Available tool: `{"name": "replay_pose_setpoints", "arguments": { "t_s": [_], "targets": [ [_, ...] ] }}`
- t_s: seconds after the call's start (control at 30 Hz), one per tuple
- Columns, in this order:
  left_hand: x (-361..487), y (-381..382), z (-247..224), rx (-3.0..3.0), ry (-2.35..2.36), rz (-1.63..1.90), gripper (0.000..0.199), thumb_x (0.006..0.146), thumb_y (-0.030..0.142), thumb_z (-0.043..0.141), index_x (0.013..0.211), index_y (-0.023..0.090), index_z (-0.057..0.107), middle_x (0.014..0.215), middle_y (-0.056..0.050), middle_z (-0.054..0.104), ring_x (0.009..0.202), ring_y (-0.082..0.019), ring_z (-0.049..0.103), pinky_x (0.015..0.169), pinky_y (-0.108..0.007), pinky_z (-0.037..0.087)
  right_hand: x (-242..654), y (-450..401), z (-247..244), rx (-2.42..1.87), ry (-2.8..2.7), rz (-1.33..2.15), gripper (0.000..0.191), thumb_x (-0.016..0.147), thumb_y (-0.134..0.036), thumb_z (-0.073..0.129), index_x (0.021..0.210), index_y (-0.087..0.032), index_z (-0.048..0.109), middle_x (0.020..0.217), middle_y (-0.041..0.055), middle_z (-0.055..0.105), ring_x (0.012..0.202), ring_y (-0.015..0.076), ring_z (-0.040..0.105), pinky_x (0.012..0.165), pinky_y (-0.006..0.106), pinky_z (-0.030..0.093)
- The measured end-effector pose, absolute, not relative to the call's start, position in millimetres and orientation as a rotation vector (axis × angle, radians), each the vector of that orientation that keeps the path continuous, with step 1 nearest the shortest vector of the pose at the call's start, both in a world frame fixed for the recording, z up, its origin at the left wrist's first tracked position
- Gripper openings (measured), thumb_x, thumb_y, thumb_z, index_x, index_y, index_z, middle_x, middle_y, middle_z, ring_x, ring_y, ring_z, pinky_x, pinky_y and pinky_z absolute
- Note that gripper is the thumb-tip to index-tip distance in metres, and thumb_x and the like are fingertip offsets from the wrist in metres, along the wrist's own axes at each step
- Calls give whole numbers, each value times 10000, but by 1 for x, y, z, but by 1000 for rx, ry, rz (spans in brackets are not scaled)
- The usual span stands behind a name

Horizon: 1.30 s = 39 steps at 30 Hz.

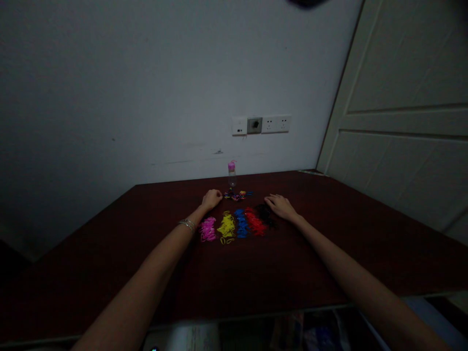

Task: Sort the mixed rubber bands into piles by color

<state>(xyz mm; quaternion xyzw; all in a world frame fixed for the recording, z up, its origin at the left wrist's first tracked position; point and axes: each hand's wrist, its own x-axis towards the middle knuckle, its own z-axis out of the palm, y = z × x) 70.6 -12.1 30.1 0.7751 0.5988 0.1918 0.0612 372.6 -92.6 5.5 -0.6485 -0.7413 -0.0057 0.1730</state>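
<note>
My left hand (212, 199) rests on the table with its fingers curled together, just left of a small mixed-colour heap of bands (236, 196); whether anything is between the fingertips is too small to see. My right hand (280, 206) lies palm down with fingers stretched out, its fingertips beside the black bands (263, 212). Between my forearms, small elastic bands are sorted by colour in a row: pink bands (208, 229), yellow bands (227, 224), blue bands (242, 224) and red bands (255, 222). A few yellow loops lie loose at the near side.
A clear bottle with a pink top (232, 176) stands behind the mixed heap. The dark red-brown table (234, 273) reaches a pale wall with sockets (276, 124). A panelled white door (402, 122) stands at right. Below the front edge, an open space holds several items.
</note>
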Motion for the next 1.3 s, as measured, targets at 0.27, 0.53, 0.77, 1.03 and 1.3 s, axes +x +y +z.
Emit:
{"name": "replay_pose_setpoints", "arguments": {
  "t_s": [0.27,0.53,0.77,1.03,1.3],
  "targets": [
    [61,-8,24,2191,1824,813,212,762,233,556,878,165,719,911,-90,700,830,-186,618,711,-239,437,373,-90,4,-1863,-2102,5,493,934,-468,255,1231,-233,571,1385,87,460,1292,288,373,1021,462,315],
    [95,-13,36,2190,1498,1016,179,709,191,589,790,115,730,751,-74,691,702,-150,592,650,-226,417,373,-89,2,-1854,-2106,-8,492,932,-464,258,1233,-230,569,1385,88,459,1291,290,373,1021,463,314],
    [159,-40,35,2314,1049,821,172,670,206,601,734,113,731,661,-34,663,622,-116,546,598,-208,397,375,-87,1,-1845,-2104,19,492,934,-460,254,1222,-228,579,1378,92,467,1294,278,374,1026,447,312],
    [186,-57,30,2326,908,700,193,693,224,593,755,103,730,637,-25,651,591,-103,514,561,-198,379,376,-85,-2,-1835,-2094,16,472,936,-449,257,1213,-250,584,1377,72,472,1298,262,373,1042,445,292],
    [157,-40,27,2303,1029,812,270,719,333,595,761,107,737,658,-29,663,622,-122,536,594,-215,385,379,-86,4,-1708,-2015,186,453,917,-460,316,1207,-234,581,1324,70,528,1240,228,451,1038,395,326]
  ]
}}
